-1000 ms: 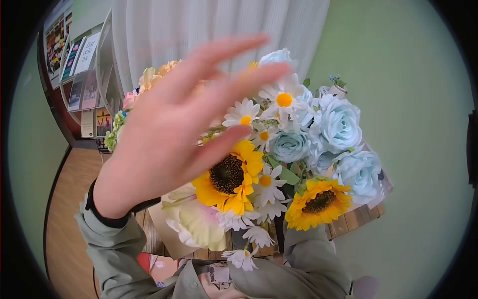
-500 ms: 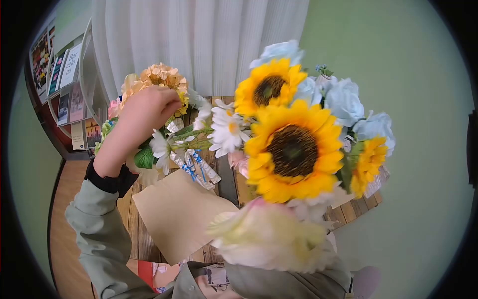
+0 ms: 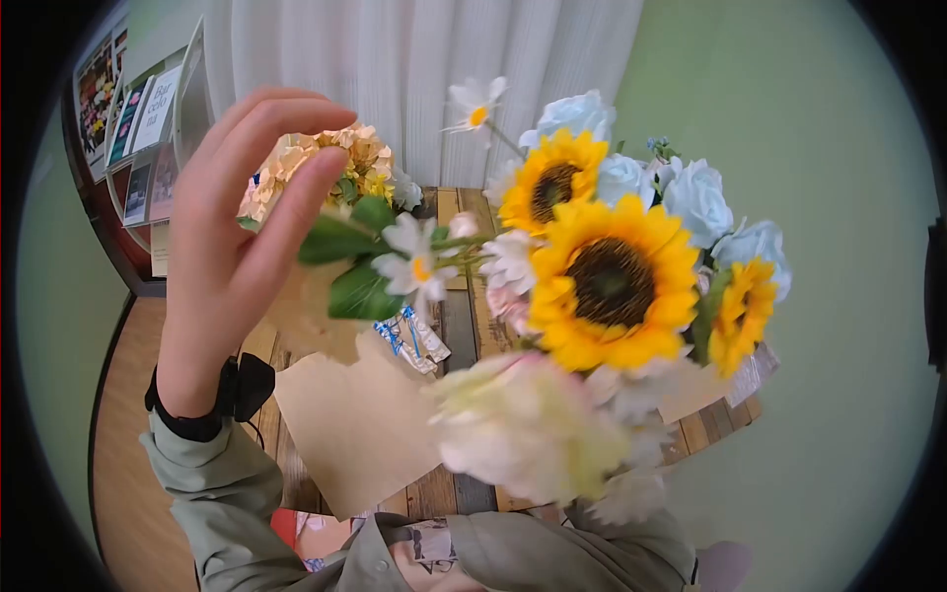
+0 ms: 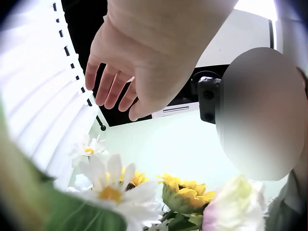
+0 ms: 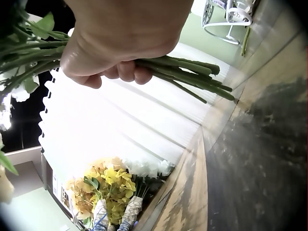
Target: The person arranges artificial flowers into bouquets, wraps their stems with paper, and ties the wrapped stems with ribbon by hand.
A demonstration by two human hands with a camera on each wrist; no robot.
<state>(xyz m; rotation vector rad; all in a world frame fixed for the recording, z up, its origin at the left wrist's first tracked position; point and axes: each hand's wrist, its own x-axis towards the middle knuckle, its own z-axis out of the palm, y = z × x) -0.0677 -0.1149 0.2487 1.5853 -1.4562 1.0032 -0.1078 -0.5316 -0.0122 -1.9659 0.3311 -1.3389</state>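
Observation:
My right hand grips a bundle of green stems, whose cut ends point toward the wooden table. In the head view that hand is hidden behind the bouquet. The bouquet shows a large sunflower, a smaller sunflower, a pale cream-and-pink bloom and white daisies. My left hand is raised at the left with fingers bent loosely and nothing in them. Just right of it, a daisy with green leaves leans out sideways. Another daisy sticks up at the back.
Brown paper lies on the wooden table. Silver-wrapped stems with blue ties lie beyond it, near peach hydrangeas. Light blue roses stand at the right. Behind hang white curtains; a brochure rack is at far left.
My left hand has gone from over the flowers to the left, reached down near the leaning daisy, then lifted with looser fingers. The bouquet has turned and tipped, bringing the large sunflower forward.

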